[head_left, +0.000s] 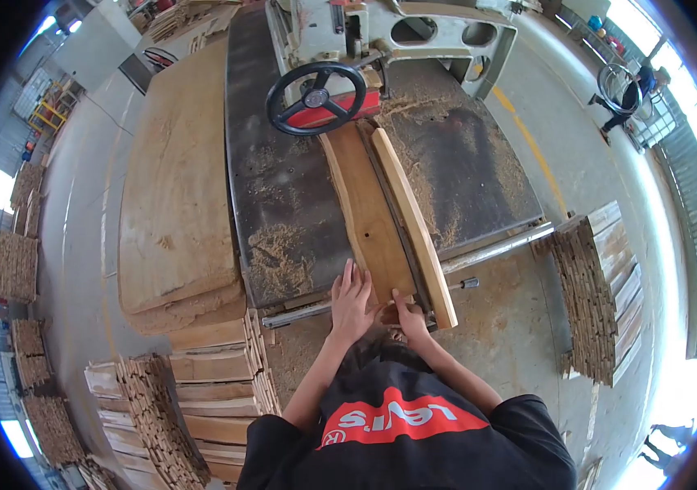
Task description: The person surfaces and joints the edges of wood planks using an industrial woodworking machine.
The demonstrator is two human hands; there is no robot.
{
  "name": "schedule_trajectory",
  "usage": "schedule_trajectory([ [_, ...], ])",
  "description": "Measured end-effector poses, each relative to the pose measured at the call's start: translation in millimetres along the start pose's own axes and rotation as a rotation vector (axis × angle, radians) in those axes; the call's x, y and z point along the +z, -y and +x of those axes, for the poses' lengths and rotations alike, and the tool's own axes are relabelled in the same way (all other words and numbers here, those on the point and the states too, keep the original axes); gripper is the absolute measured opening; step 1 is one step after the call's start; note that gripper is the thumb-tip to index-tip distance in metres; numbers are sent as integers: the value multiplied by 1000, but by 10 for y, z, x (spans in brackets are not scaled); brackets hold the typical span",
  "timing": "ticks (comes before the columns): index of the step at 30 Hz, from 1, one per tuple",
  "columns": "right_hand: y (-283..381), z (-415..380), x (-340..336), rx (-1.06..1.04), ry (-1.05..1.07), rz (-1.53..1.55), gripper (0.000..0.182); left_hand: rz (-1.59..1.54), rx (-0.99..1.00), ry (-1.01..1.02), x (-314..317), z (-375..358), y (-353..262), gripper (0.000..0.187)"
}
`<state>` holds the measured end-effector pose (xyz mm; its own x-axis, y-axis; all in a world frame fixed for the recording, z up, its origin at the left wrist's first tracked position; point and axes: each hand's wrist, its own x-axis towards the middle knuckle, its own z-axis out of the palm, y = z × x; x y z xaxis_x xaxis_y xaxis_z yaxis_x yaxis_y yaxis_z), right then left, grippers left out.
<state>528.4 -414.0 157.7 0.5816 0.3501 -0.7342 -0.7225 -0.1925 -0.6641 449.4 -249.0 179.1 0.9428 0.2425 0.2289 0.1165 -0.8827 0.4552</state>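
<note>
A long wooden board [374, 219] with a wavy left edge and a small dark hole lies on the dark machine table [291, 188]. Its far end goes under the red part [340, 113] behind a black handwheel [316, 99]. Along its right side runs a pale straight wooden strip [415, 224], like a fence. My left hand [351, 307] rests against the board's near left edge, fingers stretched out. At the near end, my right hand [409, 317] grips the board with the thumb on top; its other fingers are mostly hidden.
A large sawdust-covered wooden panel [175, 188] stands left of the machine. Stacked boards [213, 376] lie at the near left, with another stack [597, 294] at right. A metal rail [499, 245] edges the table. Far right, a person [638, 98] is near the wall.
</note>
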Motion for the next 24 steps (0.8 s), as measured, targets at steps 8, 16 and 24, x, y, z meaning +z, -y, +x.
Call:
schedule_trajectory([
  [8, 376, 373, 366, -29, -92, 41, 50, 47, -21, 9, -58, 457, 269, 79],
  [16, 779, 871, 680, -56, -89, 189, 44, 69, -52, 37, -87, 1016, 691, 80],
  [24, 1099, 1452, 952, -133, -73, 332, 39, 145, -98, 34, -147, 1515, 1026, 86],
])
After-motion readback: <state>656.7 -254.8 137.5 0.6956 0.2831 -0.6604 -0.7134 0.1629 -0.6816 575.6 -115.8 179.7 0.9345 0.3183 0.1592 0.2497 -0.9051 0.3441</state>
